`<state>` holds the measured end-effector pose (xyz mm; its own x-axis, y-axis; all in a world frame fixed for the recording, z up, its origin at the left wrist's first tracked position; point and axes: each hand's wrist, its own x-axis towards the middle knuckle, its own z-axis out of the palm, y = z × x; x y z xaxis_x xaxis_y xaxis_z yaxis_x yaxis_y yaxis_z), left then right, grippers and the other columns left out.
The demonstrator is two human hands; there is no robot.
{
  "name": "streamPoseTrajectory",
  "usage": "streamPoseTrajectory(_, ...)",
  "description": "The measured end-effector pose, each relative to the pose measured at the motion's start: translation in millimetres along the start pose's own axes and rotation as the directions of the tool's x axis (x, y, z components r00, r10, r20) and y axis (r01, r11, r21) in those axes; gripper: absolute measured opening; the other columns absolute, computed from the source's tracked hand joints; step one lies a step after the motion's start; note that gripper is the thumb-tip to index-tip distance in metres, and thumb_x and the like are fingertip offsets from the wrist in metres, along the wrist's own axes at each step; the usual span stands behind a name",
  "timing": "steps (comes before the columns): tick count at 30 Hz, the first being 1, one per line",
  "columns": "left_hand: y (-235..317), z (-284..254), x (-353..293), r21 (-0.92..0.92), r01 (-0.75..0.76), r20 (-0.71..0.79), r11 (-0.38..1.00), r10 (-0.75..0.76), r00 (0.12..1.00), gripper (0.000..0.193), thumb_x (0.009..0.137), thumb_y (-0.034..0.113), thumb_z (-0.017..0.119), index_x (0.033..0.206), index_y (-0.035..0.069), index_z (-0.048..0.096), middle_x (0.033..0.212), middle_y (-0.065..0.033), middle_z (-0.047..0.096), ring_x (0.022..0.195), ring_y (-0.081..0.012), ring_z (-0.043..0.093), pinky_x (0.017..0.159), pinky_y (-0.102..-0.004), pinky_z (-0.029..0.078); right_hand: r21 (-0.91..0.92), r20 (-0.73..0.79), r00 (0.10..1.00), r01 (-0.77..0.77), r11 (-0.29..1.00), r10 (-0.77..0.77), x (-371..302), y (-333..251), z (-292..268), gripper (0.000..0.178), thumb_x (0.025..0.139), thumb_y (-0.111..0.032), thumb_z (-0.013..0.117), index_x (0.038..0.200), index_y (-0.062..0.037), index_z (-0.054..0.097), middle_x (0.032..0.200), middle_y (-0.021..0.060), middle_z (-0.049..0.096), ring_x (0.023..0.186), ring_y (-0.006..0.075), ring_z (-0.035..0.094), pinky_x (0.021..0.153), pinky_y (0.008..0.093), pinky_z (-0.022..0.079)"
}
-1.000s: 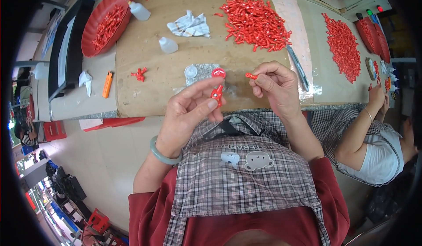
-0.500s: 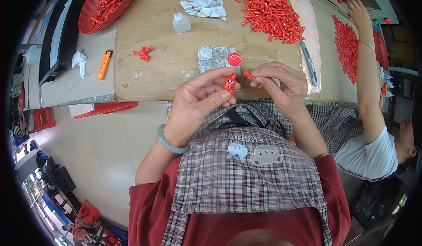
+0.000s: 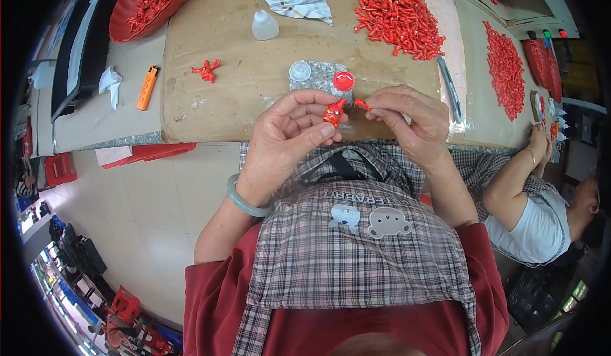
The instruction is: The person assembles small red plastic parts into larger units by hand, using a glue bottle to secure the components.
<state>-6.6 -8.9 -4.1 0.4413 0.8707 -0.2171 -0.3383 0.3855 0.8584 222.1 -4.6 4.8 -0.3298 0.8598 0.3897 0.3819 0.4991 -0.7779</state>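
Note:
Between the thumb and fingers of my left hand (image 3: pixel 298 122) is a small red figurine (image 3: pixel 332 113) with a pale round eye mark. My right hand (image 3: pixel 414 122) pinches a small red figurine part (image 3: pixel 362 104), held a short gap to the right of the figurine. Both hands are above the table's near edge. Just beyond them a speckled stone slab (image 3: pixel 321 76) carries a small clear dish (image 3: pixel 300 71) and a small dish of red paint or liquid (image 3: pixel 343 81). A red figurine with spread limbs (image 3: pixel 205 71) lies farther left.
A heap of red parts (image 3: pixel 398 19) lies at the far right, near a grey cutter knife (image 3: pixel 449 89). On the left are an orange lighter (image 3: pixel 147 89) and a red basin (image 3: pixel 121 22). A white squeeze bottle (image 3: pixel 265 26) and cloth (image 3: pixel 299 3) lie beyond. A co-worker (image 3: pixel 528 209) sits at right.
My left hand has turned the figurine so its top tilts right. My right hand has shifted slightly right with its part. The co-worker's raised arm has come down toward the table's near edge.

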Motion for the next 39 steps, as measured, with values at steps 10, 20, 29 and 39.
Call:
streamPoseTrajectory(10, 1.3, -2.6, -0.3, -0.021, 0.014, 0.003, 1.0, -0.013, 1.0, 0.033, 0.091, 0.001, 0.065, 0.122, -0.003, 0.056, 0.106, -0.0142, 0.068, 0.087, -0.015, 0.067, 0.078, -0.0257, 0.055, -0.173, -0.017, 0.977, 0.208, 0.963, -0.214, 3.4, 1.3, 3.4, 0.026, 0.069, 0.007, 0.071, 0.094, -0.0008, 0.072, 0.087, 0.0122, 0.071, 0.078, 0.0269, 0.071, 0.064, 0.0325, 0.058)
streamPoseTrajectory(20, -1.0, -3.2, -0.5, -0.045, 0.011, 0.028, 0.999, -0.009, 1.0, 0.035, 0.089, -0.004, 0.065, 0.123, -0.004, 0.055, 0.108, -0.0108, 0.066, 0.091, -0.0147, 0.066, 0.082, -0.0256, 0.054, -0.157, 0.016, 0.98, 0.201, 0.967, -0.201, 1.4, -0.4, 0.1, 0.026, 0.074, 0.009, 0.073, 0.098, 0.0004, 0.071, 0.089, 0.0145, 0.072, 0.082, 0.028, 0.072, 0.068, 0.0323, 0.058)
streamPoseTrajectory(29, -3.4, -5.3, 1.2, -0.125, 0.014, 0.039, 0.992, -0.01, 0.999, 0.031, 0.09, -0.002, 0.065, 0.12, -0.001, 0.056, 0.11, -0.0148, 0.067, 0.092, -0.0165, 0.067, 0.083, -0.0262, 0.055, -0.142, -0.027, 0.978, 0.202, 0.969, -0.208, 1.3, 0.3, 3.8, 0.03, 0.07, 0.007, 0.072, 0.098, -0.0018, 0.072, 0.088, 0.012, 0.071, 0.077, 0.0258, 0.071, 0.063, 0.0318, 0.058)
streamPoseTrajectory(39, -6.0, -5.9, 3.0, -0.295, 0.067, 0.095, 0.953, -0.04, 0.995, 0.025, 0.097, 0.003, 0.056, 0.121, 0.002, 0.05, 0.114, -0.0202, 0.066, 0.099, -0.0233, 0.068, 0.088, -0.0301, 0.056, -0.167, 0.017, 0.971, 0.237, 0.957, -0.238, 1.4, -5.5, 1.1, 0.024, 0.074, 0.008, 0.073, 0.097, 0.0009, 0.07, 0.089, 0.0145, 0.072, 0.08, 0.0279, 0.072, 0.066, 0.0319, 0.057)
